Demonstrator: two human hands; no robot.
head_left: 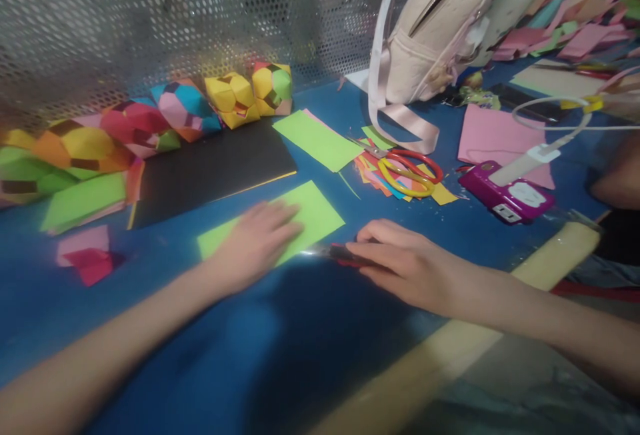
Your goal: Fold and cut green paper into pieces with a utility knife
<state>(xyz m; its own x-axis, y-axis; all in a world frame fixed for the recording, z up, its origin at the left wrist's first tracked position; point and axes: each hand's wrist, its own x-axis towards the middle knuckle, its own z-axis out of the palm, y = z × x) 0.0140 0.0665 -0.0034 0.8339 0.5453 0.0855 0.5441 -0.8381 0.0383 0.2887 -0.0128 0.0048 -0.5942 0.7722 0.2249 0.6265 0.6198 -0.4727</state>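
Observation:
A light green sheet of paper [320,216] lies on the blue table. Across its left part rests my left hand [260,242], flat and with its fingers spread, pressing on the paper. My right hand [400,258] is closed round the dark and red handle of a cutting tool [327,251]. The tool's shiny blade points left and reaches the lower right edge of the green sheet. Motion blur hides the exact type of tool.
Folded paper balls [135,125] line the perforated metal screen beside a black sheet [215,168]. Scissors [407,172] lie on paper scraps. A purple device [505,192], pink paper [495,135] and a pale bag [425,42] are at right. Part of another person shows at the right edge.

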